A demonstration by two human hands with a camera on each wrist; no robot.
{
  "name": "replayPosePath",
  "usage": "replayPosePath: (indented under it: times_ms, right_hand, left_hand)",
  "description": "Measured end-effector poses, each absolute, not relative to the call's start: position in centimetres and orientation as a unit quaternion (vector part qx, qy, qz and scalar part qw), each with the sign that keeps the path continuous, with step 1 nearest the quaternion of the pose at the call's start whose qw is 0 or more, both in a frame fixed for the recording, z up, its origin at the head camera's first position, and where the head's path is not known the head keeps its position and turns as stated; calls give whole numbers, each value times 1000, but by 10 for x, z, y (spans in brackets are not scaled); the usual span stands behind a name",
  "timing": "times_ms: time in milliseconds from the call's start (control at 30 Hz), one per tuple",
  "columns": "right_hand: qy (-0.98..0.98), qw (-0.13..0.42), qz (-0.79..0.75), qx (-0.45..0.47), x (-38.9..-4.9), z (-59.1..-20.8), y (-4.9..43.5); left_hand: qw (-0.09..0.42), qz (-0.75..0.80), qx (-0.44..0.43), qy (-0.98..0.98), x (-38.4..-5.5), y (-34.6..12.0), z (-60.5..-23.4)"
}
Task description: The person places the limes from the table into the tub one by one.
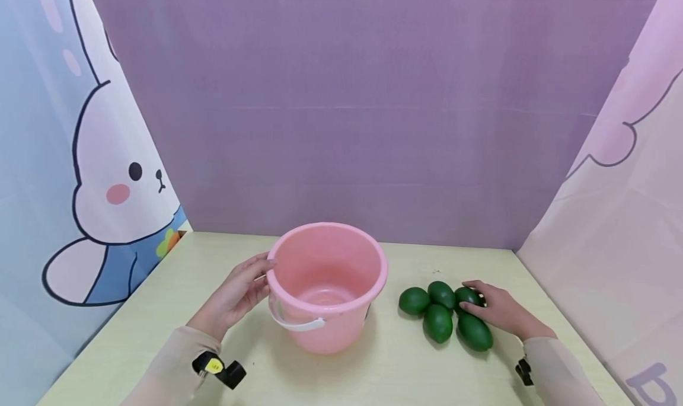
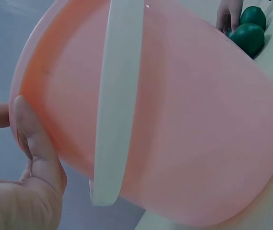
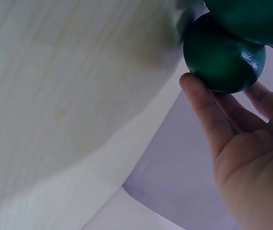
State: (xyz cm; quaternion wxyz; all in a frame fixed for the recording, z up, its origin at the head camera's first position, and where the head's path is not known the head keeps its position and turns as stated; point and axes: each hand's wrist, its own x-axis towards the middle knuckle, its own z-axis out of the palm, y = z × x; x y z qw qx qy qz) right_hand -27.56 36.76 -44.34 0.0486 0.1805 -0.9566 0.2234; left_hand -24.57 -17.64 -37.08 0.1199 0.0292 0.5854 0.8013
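Observation:
A pink plastic bucket [image 1: 328,329] stands upright on the table, its white handle [image 1: 296,324] hanging down on the near left side. My left hand [image 1: 240,293] pinches the bucket's rim at the left, thumb on one side and fingers on the other, as the left wrist view shows. To the right of the bucket lie several dark green oval fruits [image 1: 439,323] in a tight cluster. At its far right side, my right hand [image 1: 498,308] holds one green fruit [image 3: 222,55] between thumb and fingers. Another fruit [image 1: 475,333] lies just below that hand.
The pale wooden table [image 1: 224,364] ends at a purple cloth backdrop [image 1: 347,115]. Printed cloth walls rise on both sides, with a rabbit [image 1: 117,157] on the left one. Inside the bucket, the bare bottom shows.

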Motion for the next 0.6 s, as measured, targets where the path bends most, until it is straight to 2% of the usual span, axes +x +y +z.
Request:
replayPosePath:
  times_ms: [600]
  right_hand:
    - [-958, 58, 219, 177, -273, -438, 369]
  left_hand:
    - [123, 811, 49, 569, -246, -177, -371]
